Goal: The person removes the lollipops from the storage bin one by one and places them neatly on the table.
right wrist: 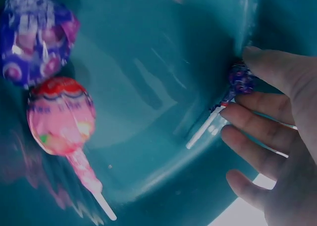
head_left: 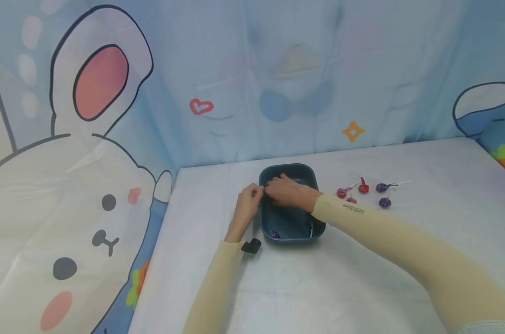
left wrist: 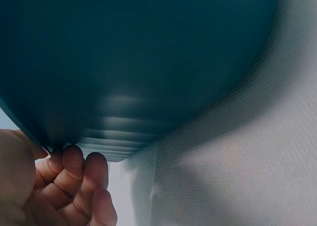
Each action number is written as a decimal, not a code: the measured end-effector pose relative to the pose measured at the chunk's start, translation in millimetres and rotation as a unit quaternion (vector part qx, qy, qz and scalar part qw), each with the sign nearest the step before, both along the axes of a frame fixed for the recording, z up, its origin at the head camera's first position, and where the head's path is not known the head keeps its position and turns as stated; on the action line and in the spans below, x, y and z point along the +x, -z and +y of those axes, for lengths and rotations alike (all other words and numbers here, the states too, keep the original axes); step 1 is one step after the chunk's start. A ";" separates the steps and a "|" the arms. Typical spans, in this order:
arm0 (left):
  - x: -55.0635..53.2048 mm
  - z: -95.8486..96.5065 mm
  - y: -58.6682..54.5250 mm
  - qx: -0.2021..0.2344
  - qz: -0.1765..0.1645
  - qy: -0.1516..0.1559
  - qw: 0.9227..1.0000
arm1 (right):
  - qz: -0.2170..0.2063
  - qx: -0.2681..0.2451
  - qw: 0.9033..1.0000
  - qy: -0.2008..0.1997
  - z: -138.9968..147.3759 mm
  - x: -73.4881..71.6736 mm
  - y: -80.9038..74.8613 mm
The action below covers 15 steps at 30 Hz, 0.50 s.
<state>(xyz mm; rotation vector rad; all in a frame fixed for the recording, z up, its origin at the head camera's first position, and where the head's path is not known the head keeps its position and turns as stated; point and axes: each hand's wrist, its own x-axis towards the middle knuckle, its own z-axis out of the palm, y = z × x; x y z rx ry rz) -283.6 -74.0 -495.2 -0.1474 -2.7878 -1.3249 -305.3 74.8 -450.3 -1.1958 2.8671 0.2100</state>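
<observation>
A dark teal plastic basin (head_left: 285, 222) stands on the white-covered table. My left hand (head_left: 246, 205) pinches its left rim between thumb and fingers, seen from below in the left wrist view (left wrist: 72, 186). Inside the basin, near its far left corner, is my right hand (head_left: 289, 191). In the right wrist view its thumb and index finger pinch the wrapped head of a purple lollipop (right wrist: 241, 79), whose white stick points away from the hand. A pink lollipop (right wrist: 62, 117) and another purple-wrapped lollipop (right wrist: 37, 45) lie in the basin too.
Right of the basin, several lollipops lie on the table: pink (head_left: 341, 192), red (head_left: 363, 186) and purple ones (head_left: 385, 202). A black wrist camera (head_left: 251, 246) sits by the left wrist. Behind the table hangs a blue printed curtain (head_left: 235, 69).
</observation>
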 end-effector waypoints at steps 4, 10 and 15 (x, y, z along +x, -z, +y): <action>-0.4 0.6 -0.4 -0.001 0.002 0.000 1.000 | 0.001 -0.002 1.000 0.003 -1.6 0.2 5.2; 0.1 0.3 -1.7 -0.003 0.003 -0.002 1.000 | 0.005 -0.008 1.000 -0.005 -2.0 0.6 7.0; 0.3 0.6 -1.0 0.000 -0.001 0.001 1.000 | 0.016 -0.002 1.000 -0.010 1.7 -1.2 8.3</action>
